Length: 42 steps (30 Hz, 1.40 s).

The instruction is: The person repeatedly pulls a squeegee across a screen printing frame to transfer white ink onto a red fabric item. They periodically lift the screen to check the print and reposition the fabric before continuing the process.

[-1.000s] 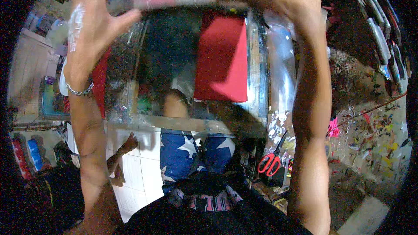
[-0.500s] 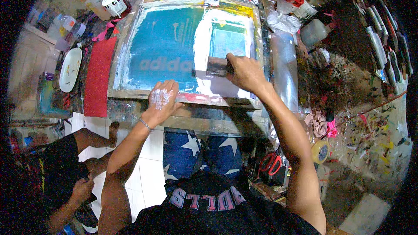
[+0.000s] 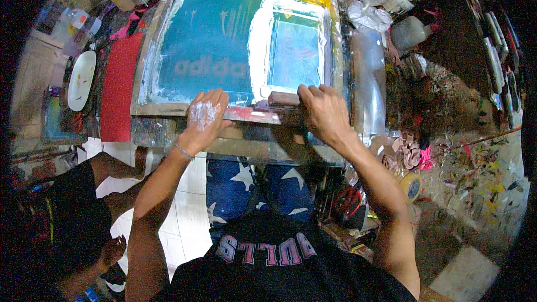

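Brown squeegee (image 3: 283,99) stands at the near edge of the blue screen (image 3: 212,39), clamped in the right hand (image 3: 326,114), while the left hand (image 3: 205,120), its grip unclear, covers the frame (image 3: 159,109), apparently steadying it.

The wearer shows one left hand (image 3: 205,118) and one right hand (image 3: 328,114), two in all. There are one squeegee (image 3: 283,99), one large framed screen (image 3: 207,36), one red sheet (image 3: 118,88), one white oval dish (image 3: 82,81) and one tape roll (image 3: 412,187).
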Each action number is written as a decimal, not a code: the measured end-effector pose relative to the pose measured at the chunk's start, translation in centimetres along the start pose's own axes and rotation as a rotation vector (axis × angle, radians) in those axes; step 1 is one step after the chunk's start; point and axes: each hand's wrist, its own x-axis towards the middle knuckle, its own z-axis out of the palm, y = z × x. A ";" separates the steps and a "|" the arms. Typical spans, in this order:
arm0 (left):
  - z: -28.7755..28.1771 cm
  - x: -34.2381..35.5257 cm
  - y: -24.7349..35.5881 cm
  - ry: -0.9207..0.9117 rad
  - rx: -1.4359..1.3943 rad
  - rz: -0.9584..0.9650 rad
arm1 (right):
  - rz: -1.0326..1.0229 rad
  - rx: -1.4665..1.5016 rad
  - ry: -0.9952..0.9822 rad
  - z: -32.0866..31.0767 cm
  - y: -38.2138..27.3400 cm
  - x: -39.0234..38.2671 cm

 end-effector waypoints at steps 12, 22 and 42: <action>-1.1 0.6 0.3 0.035 -0.019 0.014 | 0.013 -0.129 0.161 1.9 11.1 16.5; -1.7 0.5 0.3 -0.261 -0.131 -0.160 | 0.093 -0.044 0.210 1.8 13.6 21.8; 0.9 -0.4 -1.4 -0.009 -0.235 -0.100 | 0.066 0.022 0.154 0.5 12.1 18.5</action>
